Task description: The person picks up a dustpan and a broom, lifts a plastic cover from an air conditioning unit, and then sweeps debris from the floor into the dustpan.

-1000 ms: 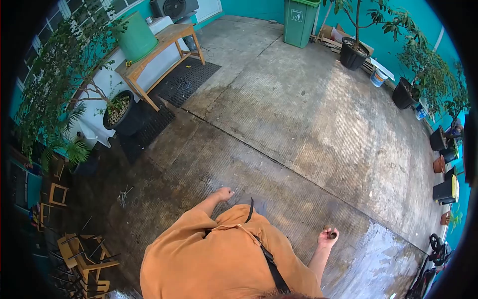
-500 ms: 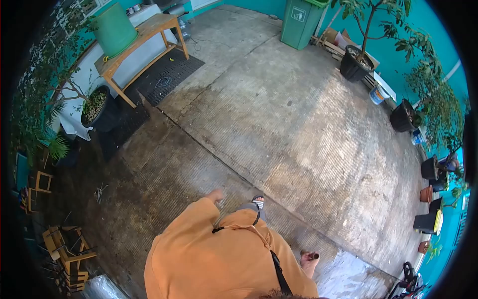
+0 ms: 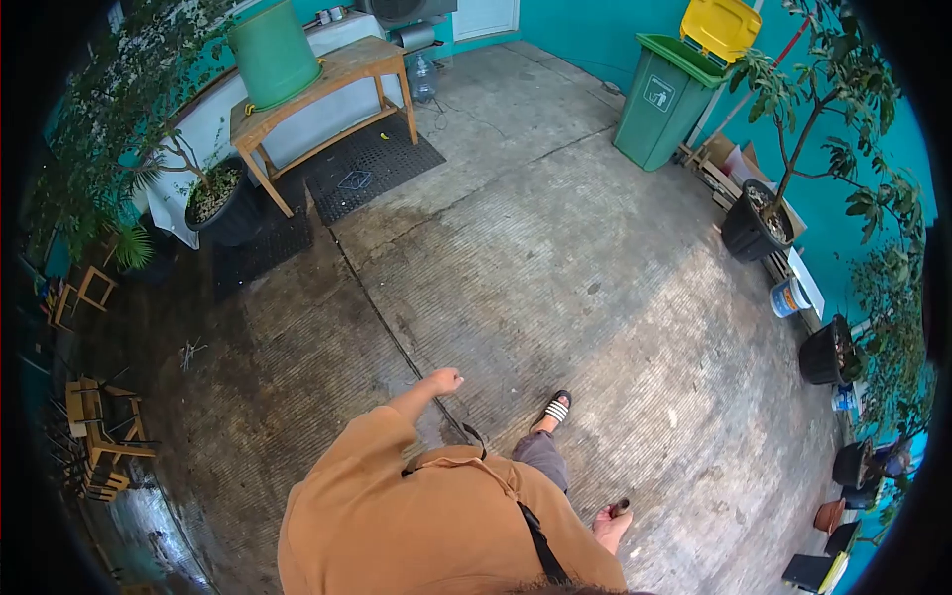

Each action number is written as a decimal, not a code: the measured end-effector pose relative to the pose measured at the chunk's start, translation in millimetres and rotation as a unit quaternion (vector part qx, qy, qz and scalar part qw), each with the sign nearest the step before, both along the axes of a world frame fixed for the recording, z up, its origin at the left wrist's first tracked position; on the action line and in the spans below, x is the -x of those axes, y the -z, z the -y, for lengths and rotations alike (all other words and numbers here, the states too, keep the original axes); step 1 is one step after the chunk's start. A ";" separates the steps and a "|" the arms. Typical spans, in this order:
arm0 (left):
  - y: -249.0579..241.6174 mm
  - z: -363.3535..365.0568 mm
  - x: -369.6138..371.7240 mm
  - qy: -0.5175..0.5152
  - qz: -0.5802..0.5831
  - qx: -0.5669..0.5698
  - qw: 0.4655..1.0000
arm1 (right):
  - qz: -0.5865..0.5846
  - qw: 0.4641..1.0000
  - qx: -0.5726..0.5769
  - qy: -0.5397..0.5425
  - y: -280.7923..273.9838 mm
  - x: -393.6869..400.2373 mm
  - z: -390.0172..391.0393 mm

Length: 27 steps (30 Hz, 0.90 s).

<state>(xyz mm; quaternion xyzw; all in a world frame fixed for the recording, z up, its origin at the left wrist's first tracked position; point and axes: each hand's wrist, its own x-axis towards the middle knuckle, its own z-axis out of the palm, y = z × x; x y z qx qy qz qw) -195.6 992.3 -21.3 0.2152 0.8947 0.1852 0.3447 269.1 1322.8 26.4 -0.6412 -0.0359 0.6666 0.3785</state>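
Observation:
My left hand (image 3: 446, 381) hangs in front of the orange-brown shirt (image 3: 446, 526), its fingers curled into a loose fist. Nothing shows in it. At the lower right, my right hand (image 3: 609, 526) is closed around a small dark brown object with a rounded end (image 3: 621, 507); most of it is hidden in the fingers. Both hands are above the ridged concrete floor (image 3: 516, 307), touching nothing else. Between them a foot in a black-and-white striped sandal (image 3: 557, 407) is stepped forward.
A green wheelie bin (image 3: 656, 109) with its yellow lid raised stands ahead right. Potted plants (image 3: 759, 226) line the right wall. At left are a wooden table (image 3: 347, 61) bearing a green tub (image 3: 273, 55), black mats (image 3: 372, 171) and stacked wooden chairs (image 3: 104, 426).
The view has tilted up and shifted, bringing the bin's yellow lid into sight. My left hand has swung forward, and a foot has stepped ahead. The dark object stays in my right hand.

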 end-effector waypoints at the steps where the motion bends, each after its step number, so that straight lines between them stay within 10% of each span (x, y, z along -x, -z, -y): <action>1: -2.4 4.4 9.6 -0.021 0.012 0.030 0.999 | -0.015 1.000 -0.022 -0.008 15.2 20.9 -32.4; 6: 18.6 31.7 37.6 -0.160 0.144 0.206 0.954 | 0.018 0.997 0.024 -0.068 -37.6 165.2 -167.1; 12: -46.3 -54.5 70.0 -0.355 0.210 0.045 0.910 | -0.060 0.931 -0.009 -0.360 -36.0 305.3 -322.4; 21: 3.7 -159.4 161.5 -0.454 0.245 -0.039 0.856 | -0.035 0.857 -0.024 -0.514 -65.9 589.9 -410.9; 24: 136.0 -127.2 214.2 -0.116 0.131 0.006 0.985 | -0.041 0.846 -0.036 -0.530 -73.7 673.1 -415.9; 27: 118.7 -154.7 302.1 -0.023 0.180 0.098 0.978 | -0.002 0.803 -0.021 -0.596 -79.0 762.9 -433.1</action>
